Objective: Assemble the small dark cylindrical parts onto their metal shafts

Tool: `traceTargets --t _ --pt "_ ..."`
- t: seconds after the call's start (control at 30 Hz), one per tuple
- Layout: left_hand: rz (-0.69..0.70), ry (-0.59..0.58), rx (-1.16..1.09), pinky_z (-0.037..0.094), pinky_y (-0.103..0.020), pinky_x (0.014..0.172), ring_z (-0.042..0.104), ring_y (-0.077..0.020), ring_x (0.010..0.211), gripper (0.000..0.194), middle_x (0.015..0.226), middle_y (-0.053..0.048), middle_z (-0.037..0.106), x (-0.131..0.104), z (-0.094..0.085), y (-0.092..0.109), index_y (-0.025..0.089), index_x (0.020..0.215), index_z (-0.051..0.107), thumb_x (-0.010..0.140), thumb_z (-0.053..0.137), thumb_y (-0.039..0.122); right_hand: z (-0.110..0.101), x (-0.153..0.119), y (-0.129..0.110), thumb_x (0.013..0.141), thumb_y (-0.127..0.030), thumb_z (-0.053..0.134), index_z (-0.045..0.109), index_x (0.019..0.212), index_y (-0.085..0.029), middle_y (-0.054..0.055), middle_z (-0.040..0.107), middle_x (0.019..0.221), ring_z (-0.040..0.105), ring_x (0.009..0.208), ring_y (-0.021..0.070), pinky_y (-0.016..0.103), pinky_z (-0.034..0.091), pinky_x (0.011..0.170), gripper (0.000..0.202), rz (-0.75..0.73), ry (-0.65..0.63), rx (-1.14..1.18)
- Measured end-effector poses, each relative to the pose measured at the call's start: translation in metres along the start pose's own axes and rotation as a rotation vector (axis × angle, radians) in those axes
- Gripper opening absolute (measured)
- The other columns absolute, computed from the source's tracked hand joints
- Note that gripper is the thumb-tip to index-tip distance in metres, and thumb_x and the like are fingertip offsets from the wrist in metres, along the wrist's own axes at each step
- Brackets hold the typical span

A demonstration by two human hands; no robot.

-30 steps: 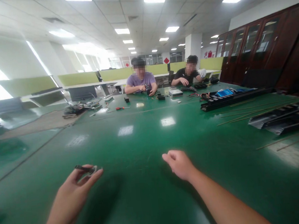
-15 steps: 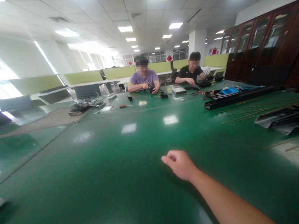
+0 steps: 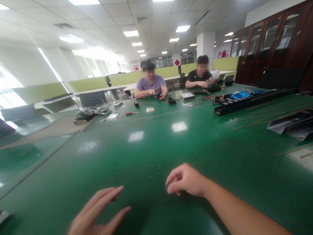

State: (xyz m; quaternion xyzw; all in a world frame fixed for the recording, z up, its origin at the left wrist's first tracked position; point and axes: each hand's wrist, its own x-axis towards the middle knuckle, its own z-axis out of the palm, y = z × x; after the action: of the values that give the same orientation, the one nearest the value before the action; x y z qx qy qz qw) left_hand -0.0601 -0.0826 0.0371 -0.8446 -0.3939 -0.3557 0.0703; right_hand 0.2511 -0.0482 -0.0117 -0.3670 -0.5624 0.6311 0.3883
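My right hand (image 3: 187, 181) is over the green tabletop (image 3: 148, 151) near the middle, its thumb and fingers closed on a small dark ridged piece (image 3: 168, 185). What exactly the piece is cannot be made out. To its left, my left hand (image 3: 96, 219) hangs above the table with thumb and fingers apart and nothing between them. The two hands do not touch.
Across the table sit two people (image 3: 150, 83) (image 3: 201, 77). Near them lie an orange screwdriver (image 3: 130, 113), a white box (image 3: 187, 96) and a pile of parts (image 3: 85, 115). Black metal channels (image 3: 249, 102) and thin rods (image 3: 257, 124) lie at the right.
My left hand has come into view from the lower left. My right hand has turned and moved slightly down and left, and the small dark piece in its fingers now shows.
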Motion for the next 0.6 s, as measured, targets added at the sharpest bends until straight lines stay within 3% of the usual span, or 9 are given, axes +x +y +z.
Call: traceTargets --t 0.03,0.1,0.2,0.3,0.43,0.6 --pt "0.039 -0.09 -0.083 0.058 -0.026 0.084 0.068 -0.0174 0.094 0.043 0.112 -0.003 0.067 0.009 0.012 0.008 0.027 0.125 0.06 0.087 0.07 0.041 0.0 -0.001 0.0 0.056 -0.035 0.09 0.076 0.079 -0.011 0.002 0.067 0.062 0.054 0.049 0.0107 0.023 0.039 0.049 0.036 0.004 -0.034 0.036" --pt "0.119 -0.162 -0.25 0.057 -0.026 0.083 0.068 -0.0159 0.092 0.043 0.11 -0.005 0.068 0.03 0.033 0.026 0.026 0.131 0.057 0.089 0.068 0.029 0.0 -0.001 0.001 0.053 -0.034 0.091 0.077 0.08 -0.011 0.003 0.069 0.066 0.056 0.051 0.011 0.023 0.04 0.05 0.038 0.02 -0.096 0.081" --pt "0.276 -0.198 -0.435 0.057 -0.026 0.08 0.068 -0.0164 0.092 0.043 0.111 -0.007 0.069 0.056 0.056 0.052 0.025 0.129 0.059 0.088 0.069 0.02 0.0 -0.002 0.0 0.05 -0.032 0.093 0.077 0.08 -0.011 0.001 0.069 0.064 0.057 0.054 0.0111 0.023 0.041 0.053 0.039 0.044 -0.162 0.114" --pt "0.41 -0.224 -0.538 0.055 -0.029 0.079 0.069 -0.0173 0.091 0.035 0.107 -0.007 0.072 0.067 0.07 0.069 0.024 0.118 0.065 0.086 0.07 0.012 -0.001 -0.003 -0.002 0.043 -0.032 0.095 0.074 0.069 -0.011 -0.001 0.068 0.063 0.059 0.057 0.0115 0.025 0.044 0.058 0.039 0.051 -0.207 0.174" --pt "0.392 -0.167 -0.653 0.055 -0.028 0.076 0.072 -0.0172 0.088 0.032 0.102 -0.007 0.075 0.064 0.083 0.076 0.022 0.113 0.067 0.085 0.068 0.007 -0.004 -0.003 -0.001 0.04 -0.031 0.095 0.072 0.064 -0.011 -0.001 0.068 0.063 0.06 0.058 0.0122 0.026 0.046 0.06 0.038 0.068 -0.268 0.221" --pt "0.356 -0.106 -0.66 0.057 -0.027 0.073 0.074 -0.018 0.086 0.027 0.098 -0.006 0.077 0.059 0.082 0.075 0.021 0.111 0.068 0.087 0.066 0.009 -0.003 -0.003 0.006 0.044 -0.03 0.095 0.075 0.07 -0.011 0.0 0.07 0.067 0.062 0.061 0.0129 0.026 0.046 0.062 0.037 0.08 -0.289 0.245"
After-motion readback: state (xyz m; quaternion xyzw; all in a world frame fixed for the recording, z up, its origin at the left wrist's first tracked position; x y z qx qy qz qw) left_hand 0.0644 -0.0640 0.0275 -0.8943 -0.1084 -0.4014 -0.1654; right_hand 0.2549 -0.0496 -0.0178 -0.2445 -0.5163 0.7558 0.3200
